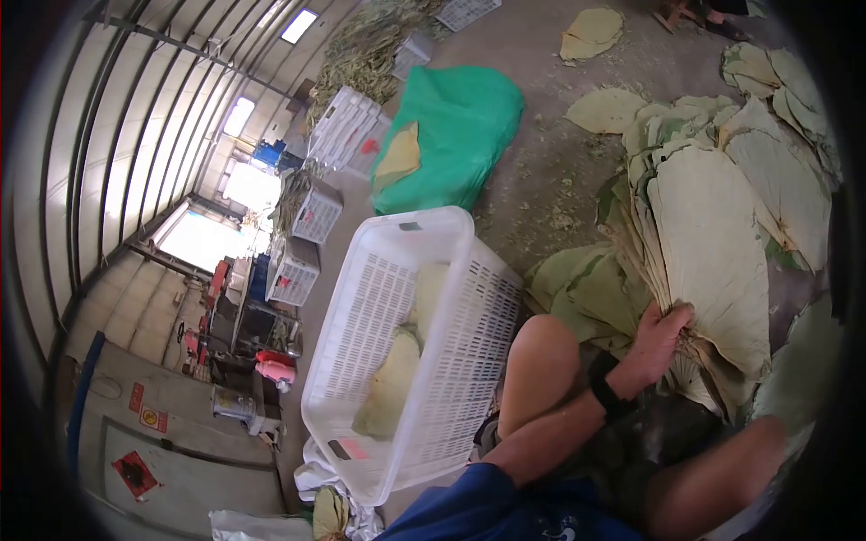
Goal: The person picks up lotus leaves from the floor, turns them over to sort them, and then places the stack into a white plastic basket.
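Note:
My left hand (658, 347), with a dark band at its wrist, is closed around the gathered narrow end of a bundle of dried lotus leaves (713, 225). The pale green leaves fan out upward from my fist, stacked against each other. Close to the hand, more greenish leaves (586, 288) lie on the floor beside my knee (541, 370). My right hand does not show; the bundle or the frame edge may hide it. Left of my knee stands a white plastic basket (361, 261) with a few leaves (390, 388) inside.
A green sack (460, 126) with a leaf on it lies beyond the basket. White crates (343, 131) and a heap of leaves (361, 54) stand farther off. Loose leaves (591, 34) and crumbs lie on the floor. Part of another person (722, 18) shows at the top right.

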Demonstrator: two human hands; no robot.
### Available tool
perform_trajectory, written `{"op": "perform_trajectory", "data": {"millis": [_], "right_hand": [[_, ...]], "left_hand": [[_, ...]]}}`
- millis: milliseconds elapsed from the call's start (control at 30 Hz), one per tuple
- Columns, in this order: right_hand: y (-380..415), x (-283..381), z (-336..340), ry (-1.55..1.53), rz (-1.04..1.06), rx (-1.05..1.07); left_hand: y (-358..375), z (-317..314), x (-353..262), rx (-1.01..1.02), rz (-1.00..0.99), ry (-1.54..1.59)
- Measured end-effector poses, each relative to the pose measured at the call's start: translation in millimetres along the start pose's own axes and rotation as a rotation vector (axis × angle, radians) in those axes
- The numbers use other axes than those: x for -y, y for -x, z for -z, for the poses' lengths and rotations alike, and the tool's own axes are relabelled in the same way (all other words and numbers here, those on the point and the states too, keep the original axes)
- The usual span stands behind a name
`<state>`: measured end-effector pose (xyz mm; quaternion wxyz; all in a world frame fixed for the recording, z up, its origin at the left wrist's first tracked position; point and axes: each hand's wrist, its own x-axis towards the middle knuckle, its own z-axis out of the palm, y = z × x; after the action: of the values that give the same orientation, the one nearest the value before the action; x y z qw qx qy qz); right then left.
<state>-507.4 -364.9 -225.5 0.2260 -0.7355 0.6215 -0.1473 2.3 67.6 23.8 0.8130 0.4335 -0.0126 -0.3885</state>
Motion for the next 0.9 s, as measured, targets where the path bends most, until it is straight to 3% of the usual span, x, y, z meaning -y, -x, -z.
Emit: {"op": "perform_trajectory", "data": {"millis": [333,633,733,767,833,867,900], "right_hand": [[-27,79,10,-0.171,0.111,-0.089],[42,299,67,0.278,0.33,-0.272],[32,327,67,0.271,0.371,-0.254],[15,322,60,0.308,0.52,-0.303],[-28,302,44,0.237,0.685,-0.337],[-54,287,27,0.116,0.71,-0.314],[-81,274,9,-0.002,0.735,-0.29]], "left_hand": [[46,2,-53,0.012,-0.044,0.026],[39,30,-32,0.015,-0.102,0.048],[34,40,-22,-0.015,-0.041,0.006],[31,42,-17,-0.053,0.02,-0.014],[22,76,8,0.065,-0.552,-0.865],[37,49,-26,-0.049,-0.201,-0.918],[43,48,-37,0.058,-0.264,-1.376]]}}
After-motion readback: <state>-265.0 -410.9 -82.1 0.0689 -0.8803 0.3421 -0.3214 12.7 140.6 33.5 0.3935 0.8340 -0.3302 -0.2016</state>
